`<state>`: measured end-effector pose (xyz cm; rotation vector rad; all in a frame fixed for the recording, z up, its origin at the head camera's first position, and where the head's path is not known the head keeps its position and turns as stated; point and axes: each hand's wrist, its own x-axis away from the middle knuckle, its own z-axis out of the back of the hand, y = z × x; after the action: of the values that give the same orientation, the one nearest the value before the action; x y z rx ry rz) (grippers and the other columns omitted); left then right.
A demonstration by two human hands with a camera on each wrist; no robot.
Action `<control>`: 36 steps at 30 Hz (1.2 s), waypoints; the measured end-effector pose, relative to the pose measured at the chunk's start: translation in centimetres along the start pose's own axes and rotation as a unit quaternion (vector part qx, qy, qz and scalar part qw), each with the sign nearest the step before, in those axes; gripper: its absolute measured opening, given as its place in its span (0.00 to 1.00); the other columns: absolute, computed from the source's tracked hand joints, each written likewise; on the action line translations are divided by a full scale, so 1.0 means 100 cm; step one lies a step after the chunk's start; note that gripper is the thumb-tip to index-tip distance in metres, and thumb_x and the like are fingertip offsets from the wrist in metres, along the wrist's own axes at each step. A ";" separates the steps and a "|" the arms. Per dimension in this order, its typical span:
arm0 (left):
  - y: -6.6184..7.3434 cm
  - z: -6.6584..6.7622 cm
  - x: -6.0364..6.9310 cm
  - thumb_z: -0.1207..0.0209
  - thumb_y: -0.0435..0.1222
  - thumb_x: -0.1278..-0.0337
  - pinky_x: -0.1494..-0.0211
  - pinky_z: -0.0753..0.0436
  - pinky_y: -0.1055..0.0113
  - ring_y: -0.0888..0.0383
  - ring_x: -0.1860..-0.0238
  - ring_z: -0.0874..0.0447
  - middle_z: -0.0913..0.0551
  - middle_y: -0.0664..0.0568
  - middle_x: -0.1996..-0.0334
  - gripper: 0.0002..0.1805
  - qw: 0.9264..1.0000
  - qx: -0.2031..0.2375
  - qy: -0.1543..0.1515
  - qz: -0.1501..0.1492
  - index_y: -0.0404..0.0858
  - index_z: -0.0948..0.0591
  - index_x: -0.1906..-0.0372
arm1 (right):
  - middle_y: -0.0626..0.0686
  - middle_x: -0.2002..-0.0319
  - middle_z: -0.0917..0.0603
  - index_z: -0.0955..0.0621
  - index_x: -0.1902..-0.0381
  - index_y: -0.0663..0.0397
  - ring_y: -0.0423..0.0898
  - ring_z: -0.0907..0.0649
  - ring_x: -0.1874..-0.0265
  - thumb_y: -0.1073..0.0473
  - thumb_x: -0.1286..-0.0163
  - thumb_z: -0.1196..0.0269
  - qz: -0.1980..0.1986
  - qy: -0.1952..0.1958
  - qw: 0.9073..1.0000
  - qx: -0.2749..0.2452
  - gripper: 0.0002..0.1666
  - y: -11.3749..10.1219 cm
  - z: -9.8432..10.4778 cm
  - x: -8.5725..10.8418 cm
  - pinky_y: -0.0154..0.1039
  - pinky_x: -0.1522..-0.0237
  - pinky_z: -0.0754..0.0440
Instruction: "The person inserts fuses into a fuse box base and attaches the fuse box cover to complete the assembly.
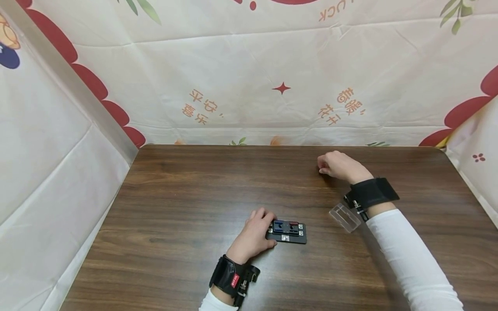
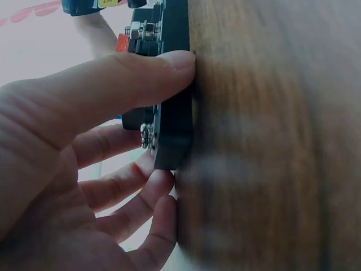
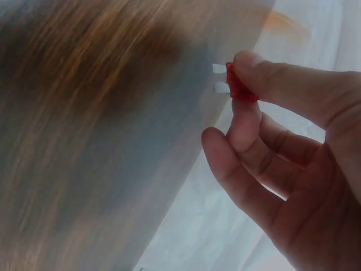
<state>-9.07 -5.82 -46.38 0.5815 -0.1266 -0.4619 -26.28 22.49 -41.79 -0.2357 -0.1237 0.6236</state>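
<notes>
A black fuse block [image 1: 286, 238] with metal screw terminals lies flat on the table. One blue and one red fuse show in its top in the head view. My left hand [image 1: 252, 235] grips the block's left end, the thumb on the near edge and fingers round the far side. In the left wrist view the thumb [image 2: 141, 76] presses against the block's side [image 2: 174, 132]. My right hand [image 1: 340, 166] is over the far right of the table. It pinches a red blade fuse [image 3: 241, 84] between thumb and fingertip, two metal prongs sticking out; the head view hides this fuse.
A clear plastic cover [image 1: 345, 218] lies on the wooden table [image 1: 175, 207], right of the fuse block and beside the right wrist strap. Printed white cloth [image 1: 241, 77] hangs behind the table's far edge and along both sides.
</notes>
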 end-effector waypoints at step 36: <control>0.001 0.001 0.001 0.25 0.35 0.59 0.48 0.30 0.60 0.54 0.51 0.32 0.27 0.50 0.52 0.28 1.000 0.000 -0.005 0.002 0.38 0.22 0.49 | 0.48 0.74 0.25 0.21 0.71 0.54 0.44 0.27 0.75 0.69 0.40 0.33 0.033 0.097 0.995 0.011 0.07 -0.046 0.019 0.041 0.43 0.70 0.28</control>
<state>-9.00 -5.83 -46.22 0.5783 -0.1371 -0.4618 -20.70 21.66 -38.56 -0.2788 0.0792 0.6645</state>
